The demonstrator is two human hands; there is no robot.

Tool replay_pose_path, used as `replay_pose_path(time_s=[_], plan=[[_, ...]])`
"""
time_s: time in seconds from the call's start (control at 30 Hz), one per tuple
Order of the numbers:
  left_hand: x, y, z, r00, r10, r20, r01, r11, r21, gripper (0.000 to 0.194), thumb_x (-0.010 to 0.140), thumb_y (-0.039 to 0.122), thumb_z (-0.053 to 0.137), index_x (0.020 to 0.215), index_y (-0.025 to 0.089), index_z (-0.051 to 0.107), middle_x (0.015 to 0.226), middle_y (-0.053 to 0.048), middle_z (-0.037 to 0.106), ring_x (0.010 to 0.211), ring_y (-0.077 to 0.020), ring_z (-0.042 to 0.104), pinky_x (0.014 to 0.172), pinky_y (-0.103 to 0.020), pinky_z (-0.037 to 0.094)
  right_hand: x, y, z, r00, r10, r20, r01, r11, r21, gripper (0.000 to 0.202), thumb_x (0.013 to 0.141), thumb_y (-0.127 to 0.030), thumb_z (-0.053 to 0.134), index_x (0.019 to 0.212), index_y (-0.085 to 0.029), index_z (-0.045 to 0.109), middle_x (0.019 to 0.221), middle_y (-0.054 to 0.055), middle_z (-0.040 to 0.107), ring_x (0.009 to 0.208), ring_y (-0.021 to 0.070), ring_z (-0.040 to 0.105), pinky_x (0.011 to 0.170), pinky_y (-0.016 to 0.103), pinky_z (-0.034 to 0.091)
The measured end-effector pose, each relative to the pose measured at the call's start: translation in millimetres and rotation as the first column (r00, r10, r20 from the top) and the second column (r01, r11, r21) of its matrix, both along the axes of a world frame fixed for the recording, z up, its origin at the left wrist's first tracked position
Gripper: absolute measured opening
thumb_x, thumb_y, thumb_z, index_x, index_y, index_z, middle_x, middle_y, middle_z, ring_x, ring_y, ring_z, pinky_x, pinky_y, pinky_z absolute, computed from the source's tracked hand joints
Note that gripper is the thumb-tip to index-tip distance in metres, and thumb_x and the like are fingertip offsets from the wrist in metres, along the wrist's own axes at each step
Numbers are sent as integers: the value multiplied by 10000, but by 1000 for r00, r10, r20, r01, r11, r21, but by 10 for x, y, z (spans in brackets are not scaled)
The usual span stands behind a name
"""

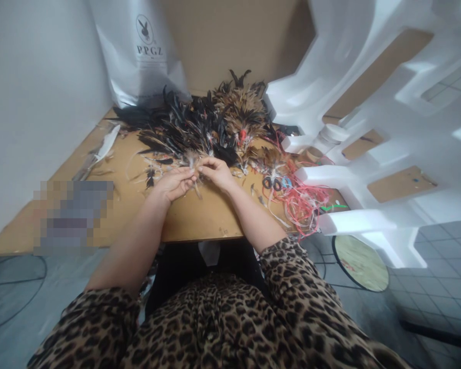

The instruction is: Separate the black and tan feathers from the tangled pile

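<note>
Over the front part of the wooden table, my left hand (175, 183) pinches a small fluffy light-brown feather (192, 159) between thumb and fingertips. My right hand (216, 173) meets it from the right, its thumb and forefinger closed on the same feather's edge. The fingertips of both hands nearly touch. Just beyond them lies a big heap of black feathers (176, 130), with brown feathers (240, 110) bunched at its right. A smaller brown feather bunch (271, 160) lies right of my right hand.
Scissors with black handles (272, 183) lie by a tangle of pink-red string (301, 202). White foam pieces (346, 177) rise along the right side. A silvery bag (138, 66) stands at the back left. A white feather (108, 141) and a blurred-out item (75, 215) lie on the left.
</note>
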State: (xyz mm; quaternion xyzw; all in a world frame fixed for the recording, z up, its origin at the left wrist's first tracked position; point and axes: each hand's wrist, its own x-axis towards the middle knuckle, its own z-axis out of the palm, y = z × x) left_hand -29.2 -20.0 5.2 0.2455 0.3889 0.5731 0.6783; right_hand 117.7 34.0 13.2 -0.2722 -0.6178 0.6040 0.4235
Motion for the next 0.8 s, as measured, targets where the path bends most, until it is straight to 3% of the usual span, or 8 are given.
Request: replay_pose_path(time_s=[0.17,0.5,0.63,0.8], plan=[[-5,20,-4,991,133,-34,-130,989,67,123,736,14,591,637,86,609,564,-36,611,485,-49,571,481,-105,463,48,-15,30,997,-10,81,13,999,-47,296,645,-401,697,776,-144,633,576,-40,555,505,53,441,532,200,372],[51,4,21,949,269,-167,-249,960,130,99,669,127,705,673,81,617,601,-50,646,498,-72,582,472,-141,445,-5,-45,-34,963,29,270,-46,997,57,312,618,-407,723,684,-114,637,637,5,628,562,67,507,586,207,391],[55,0,30,949,264,-172,-244,961,131,104,670,135,707,672,84,617,579,-38,635,490,-73,580,482,-154,457,1,-46,-10,980,71,186,-70,997,-9,305,600,-399,739,659,-121,627,610,-10,615,532,52,483,561,197,380],[65,-14,48,968,195,-155,-184,979,84,84,686,112,697,739,80,640,707,-66,685,532,-72,610,456,-138,450,8,-20,21,1000,-11,-5,10,982,-187,329,587,-428,744,675,-150,592,455,-71,482,398,29,315,415,186,243]])
